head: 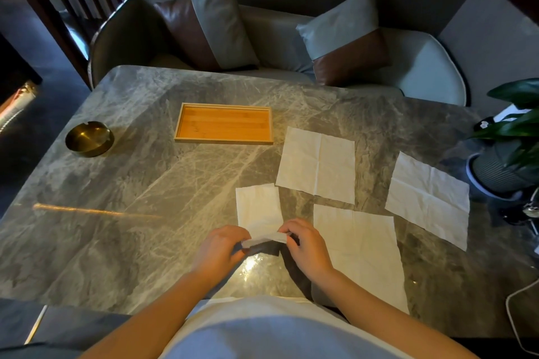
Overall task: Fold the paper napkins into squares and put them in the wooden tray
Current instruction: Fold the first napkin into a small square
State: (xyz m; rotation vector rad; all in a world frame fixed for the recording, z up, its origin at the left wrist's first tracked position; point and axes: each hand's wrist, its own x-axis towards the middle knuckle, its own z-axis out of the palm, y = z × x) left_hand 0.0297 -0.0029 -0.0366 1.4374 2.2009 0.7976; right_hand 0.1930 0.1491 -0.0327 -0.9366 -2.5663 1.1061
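Both hands, left and right, pinch the near edge of the half-folded napkin, near-centre on the counter. Risk: thin paper skews, edges misalign, no square. Tray empty, far.

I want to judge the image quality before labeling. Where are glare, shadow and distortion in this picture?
Head view: glare on the marble table just under the hands, a thin orange light streak at left; dark shadow beneath the right hand and the lifted napkin; wide-angle bending curves the table edges; the room behind is dim.
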